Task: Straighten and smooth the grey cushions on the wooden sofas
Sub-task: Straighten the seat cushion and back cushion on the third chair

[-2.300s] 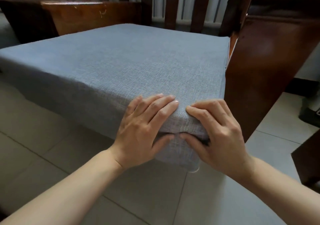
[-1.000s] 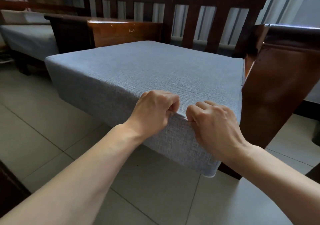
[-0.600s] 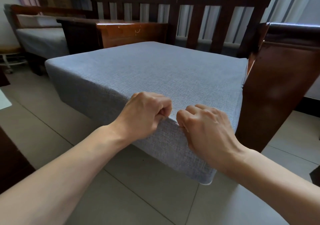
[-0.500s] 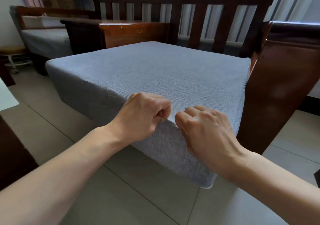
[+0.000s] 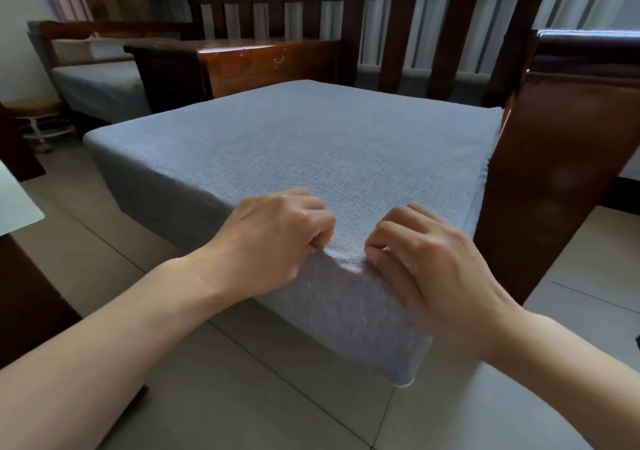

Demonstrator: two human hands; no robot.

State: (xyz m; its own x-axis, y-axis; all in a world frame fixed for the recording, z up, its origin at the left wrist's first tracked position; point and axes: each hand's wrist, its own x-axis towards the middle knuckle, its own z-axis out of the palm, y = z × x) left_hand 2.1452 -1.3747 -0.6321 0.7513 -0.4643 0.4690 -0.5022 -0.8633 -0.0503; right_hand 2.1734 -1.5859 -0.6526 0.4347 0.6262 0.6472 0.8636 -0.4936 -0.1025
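A thick grey seat cushion (image 5: 311, 145) lies on a dark wooden sofa (image 5: 446, 30) with a slatted back. Its near front edge sticks out over the tiled floor. My left hand (image 5: 273, 238) and my right hand (image 5: 426, 259) sit side by side on that front edge, near its right corner. Both have curled fingers that pinch the cover fabric along the top seam. A small ridge of fabric rises between the two hands. The cushion's top looks flat and smooth behind them.
A tall wooden armrest (image 5: 568, 159) stands right against the cushion's right side. A lower armrest (image 5: 263, 65) bounds the far left. A second sofa with a grey cushion (image 5: 97, 86) stands at the back left, with a white wheeled stool (image 5: 41, 127) beside it. Tiled floor (image 5: 86, 242) lies on the left.
My hands went from lying flat over the cushion's front corner to pinching its top seam with curled fingers. Over the last second they have stayed in place while my view shifted slightly.
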